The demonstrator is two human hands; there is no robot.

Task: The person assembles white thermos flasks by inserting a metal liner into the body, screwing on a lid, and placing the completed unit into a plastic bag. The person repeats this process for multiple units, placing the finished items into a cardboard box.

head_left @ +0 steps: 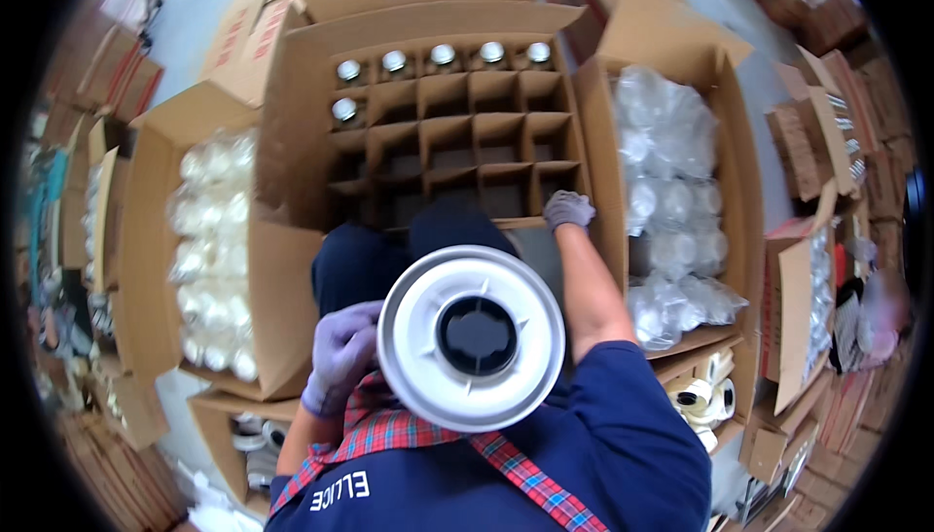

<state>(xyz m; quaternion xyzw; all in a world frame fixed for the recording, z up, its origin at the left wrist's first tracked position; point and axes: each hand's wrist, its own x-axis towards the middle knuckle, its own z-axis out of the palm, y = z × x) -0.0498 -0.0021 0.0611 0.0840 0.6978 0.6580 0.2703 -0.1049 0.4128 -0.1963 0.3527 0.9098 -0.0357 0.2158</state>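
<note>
A round silver-and-white object [418, 367] with a black centre stands large before my chest, its flat end facing up; its lower part is hidden. My left hand [342, 349], in a lavender glove, has its fingers curled against the object's left side; part of the grip is out of sight. At the near right corner of a divided carton [438, 18], my gloved right hand [569, 209] is closed over the carton's edge, with its fingertips hidden. Silver-capped bottles [443, 55] fill the carton's far row, and another one sits at the left of the second row.
Flanking the divided carton are a left carton [277, 289] of bagged whitish cylinders [214, 250] and a right carton [605, 143] of clear-bagged items [671, 211]. Low at the right lie white parts with black centres [693, 398]. Stacked cartons [97, 75] stand farther out.
</note>
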